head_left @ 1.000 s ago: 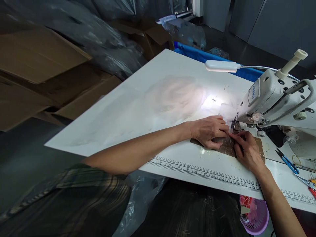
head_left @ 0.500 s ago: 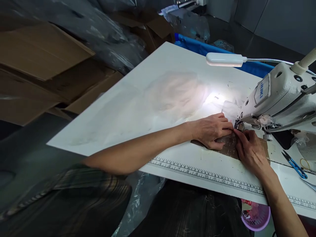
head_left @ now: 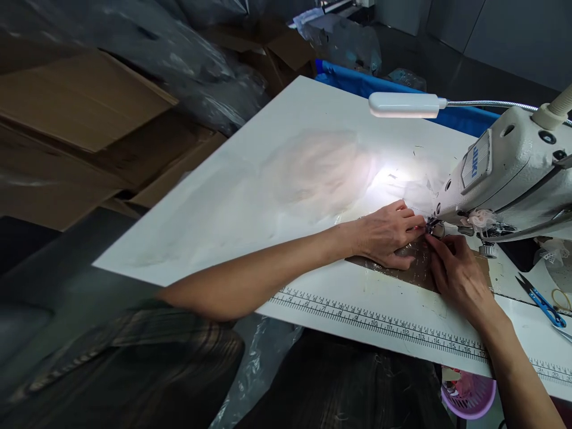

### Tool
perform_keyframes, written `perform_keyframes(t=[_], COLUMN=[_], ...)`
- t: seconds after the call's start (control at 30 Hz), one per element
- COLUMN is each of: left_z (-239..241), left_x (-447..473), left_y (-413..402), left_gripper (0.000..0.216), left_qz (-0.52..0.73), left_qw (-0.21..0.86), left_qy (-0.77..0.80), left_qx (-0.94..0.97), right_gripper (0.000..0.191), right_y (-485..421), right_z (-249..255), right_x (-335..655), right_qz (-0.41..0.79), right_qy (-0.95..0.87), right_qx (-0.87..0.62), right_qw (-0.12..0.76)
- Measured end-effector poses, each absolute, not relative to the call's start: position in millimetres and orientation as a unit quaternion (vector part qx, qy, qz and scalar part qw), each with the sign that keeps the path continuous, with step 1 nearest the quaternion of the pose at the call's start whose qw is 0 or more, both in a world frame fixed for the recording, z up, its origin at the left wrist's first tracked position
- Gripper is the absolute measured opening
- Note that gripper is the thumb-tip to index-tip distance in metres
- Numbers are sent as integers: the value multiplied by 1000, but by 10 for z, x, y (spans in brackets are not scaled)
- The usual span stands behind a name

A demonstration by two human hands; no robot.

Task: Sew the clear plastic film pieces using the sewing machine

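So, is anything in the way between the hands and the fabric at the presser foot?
Nothing visible. The left hand and the right hand rest on the sheer fabric itself, fingertips meeting at the presser foot; the blue snips lie off to the right.

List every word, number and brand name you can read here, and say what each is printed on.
"JUKI": blue label on the head of the sewing machine, slanted and only just legible.
"9", "10", "11", "12", "13", "14", "15", "16": printed ruler along the near edge of the table.
Ruler numbers left of the 9 and at the far right: too small or blurred to read.
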State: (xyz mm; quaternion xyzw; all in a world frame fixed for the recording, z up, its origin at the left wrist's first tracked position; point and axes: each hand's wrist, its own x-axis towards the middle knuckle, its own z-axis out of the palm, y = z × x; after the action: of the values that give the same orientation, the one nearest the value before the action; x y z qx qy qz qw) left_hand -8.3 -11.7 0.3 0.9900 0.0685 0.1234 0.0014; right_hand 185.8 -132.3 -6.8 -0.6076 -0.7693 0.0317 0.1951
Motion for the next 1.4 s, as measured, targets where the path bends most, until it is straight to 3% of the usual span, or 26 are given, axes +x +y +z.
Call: perform_keyframes(t=[0.2, 0.4, 0.6, 0.8, 1.03, 1.4], left_z=[-14, 12, 9, -59, -65, 345], left_x=[-74, -70, -65, -62, -63, -100], left_y=[-111, -119, -119, -88, -77, -564], left_gripper=[51, 57, 61, 61, 74, 69], left_qz=[131, 101, 100, 140, 129, -64], left_qw=[-8, -25, -28, 8, 64, 21], left_qy=[80, 98, 108, 119, 159, 327], left_qx=[988, 990, 989, 983, 977, 943], right_gripper=[37, 56, 45, 23, 17, 27], right_y=[-1292, -1171, -1402, -1550, -1477, -1890], right_z=[112, 123, 39, -167, -172, -40], right_x=[2086, 2177, 2164, 2178, 2202, 2356], right_qz=[136, 176, 219, 82, 6, -85], right_qy=[-747, -660, -645, -627, -662, -699], right_qx=[-608, -684, -668, -677, -638, -647], right_qw=[230, 255, 300, 376, 393, 294])
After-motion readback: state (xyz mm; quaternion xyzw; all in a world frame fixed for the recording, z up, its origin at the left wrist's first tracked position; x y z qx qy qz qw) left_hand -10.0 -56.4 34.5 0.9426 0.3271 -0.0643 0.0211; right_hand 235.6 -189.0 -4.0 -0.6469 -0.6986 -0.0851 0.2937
